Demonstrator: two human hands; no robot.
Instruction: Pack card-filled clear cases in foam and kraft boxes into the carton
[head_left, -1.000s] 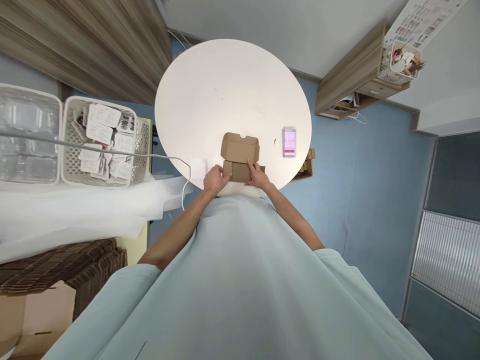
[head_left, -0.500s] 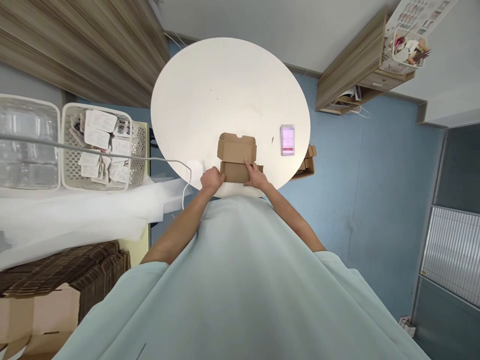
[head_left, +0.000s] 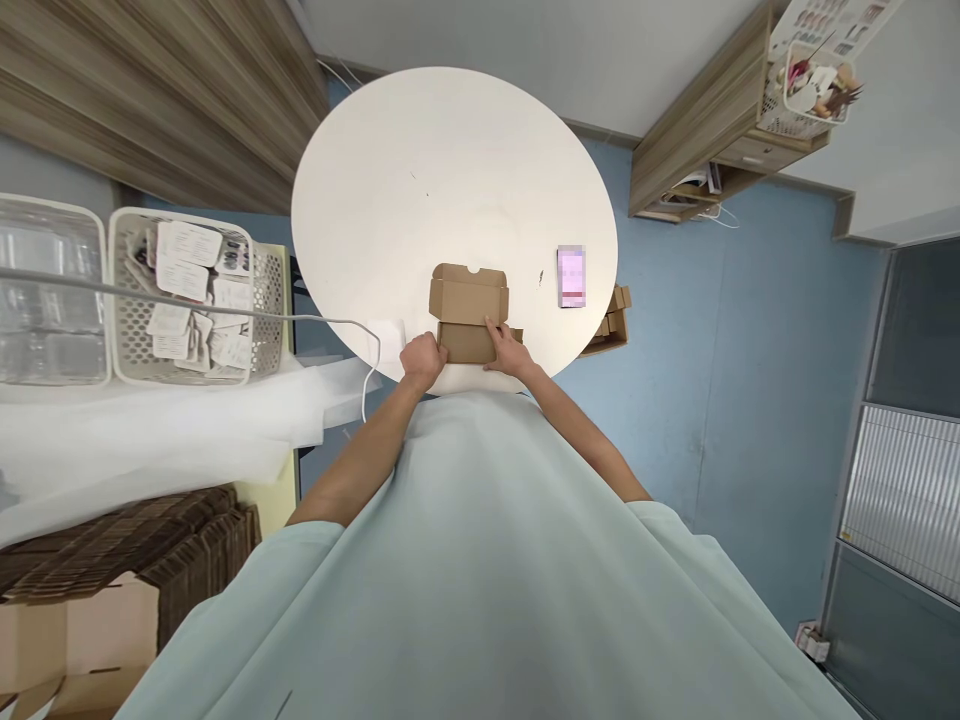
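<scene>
A small brown cardboard box (head_left: 469,298) lies at the near edge of the round white table (head_left: 442,150), its notched lid folded back away from me. My left hand (head_left: 422,359) is closed at the box's left end, with the thumb side against the wall. At the right end, my right hand (head_left: 510,352) grips the box, thumb by the near edge and fingers reaching over the inside toward the lid's fold. A small side flap sticks out just beyond the right fingers. What lies under the left fingers is hidden.
A phone (head_left: 571,277) lies on the table's right side. Left are a white basket of cards (head_left: 255,290), a clear-container bin (head_left: 52,290), white wrapping sheets (head_left: 150,420) and stacked flattened cardboard (head_left: 202,550). A cable (head_left: 330,319) crosses to the table. An open carton (head_left: 616,325) stands below right.
The whole view has shifted slightly. Both hands keep about the same hold on the box, and the lid stays folded back.
</scene>
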